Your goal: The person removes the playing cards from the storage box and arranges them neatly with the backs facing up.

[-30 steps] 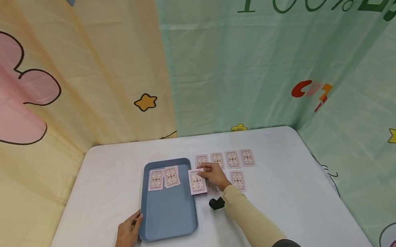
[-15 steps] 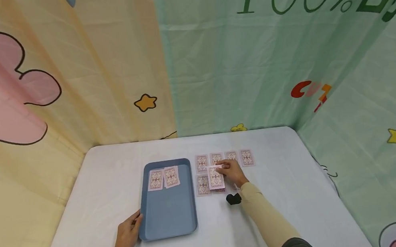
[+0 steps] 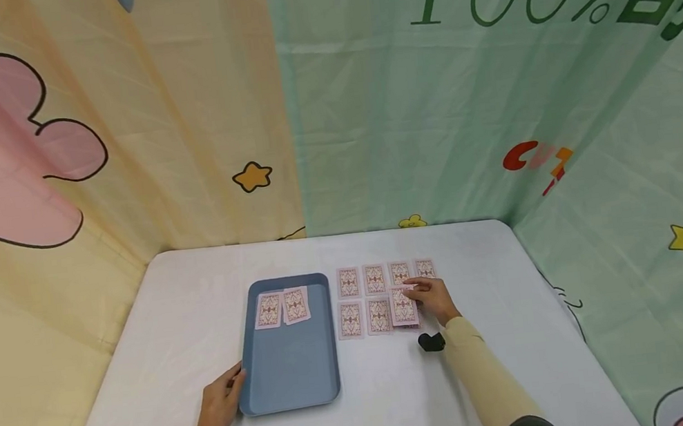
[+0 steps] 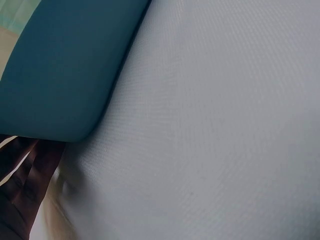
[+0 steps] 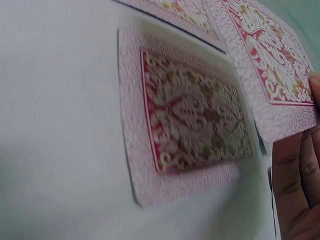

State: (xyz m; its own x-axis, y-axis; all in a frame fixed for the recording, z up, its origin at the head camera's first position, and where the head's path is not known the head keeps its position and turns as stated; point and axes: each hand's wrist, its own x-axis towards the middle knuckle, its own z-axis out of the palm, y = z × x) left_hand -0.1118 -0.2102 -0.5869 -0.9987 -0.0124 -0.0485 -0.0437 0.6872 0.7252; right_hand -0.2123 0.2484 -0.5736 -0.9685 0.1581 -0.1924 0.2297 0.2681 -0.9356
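Observation:
My right hand [image 3: 433, 297] pinches a playing card [image 3: 404, 303], patterned back up, by its right edge. In the head view this card overlaps the right-hand card of the front row. In the right wrist view the held card [image 5: 277, 55] is tilted, raised above a face-down playing card [image 5: 195, 112] on the table. My left hand [image 3: 219, 401] grips the left rim of a blue-grey tray [image 3: 290, 378] near its front corner. In the left wrist view its fingers [image 4: 35, 165] reach the tray corner [image 4: 65, 100], their tips hidden. Two overlapping card backs [image 3: 269, 311] show in the tray's far end.
Right of the tray, a back row of face-down cards [image 3: 375, 279] lies on the white table [image 3: 385, 389]. Closer to me are front-row cards [image 3: 350, 320]. A black wrist mount [image 3: 431, 342] hangs beside my right wrist. Printed curtains [image 3: 383, 132] stand behind the table.
My right hand has moved steadily rightward with a pinched card, from the tray's right edge across the front row to its right end. My left hand and the tray have stayed put.

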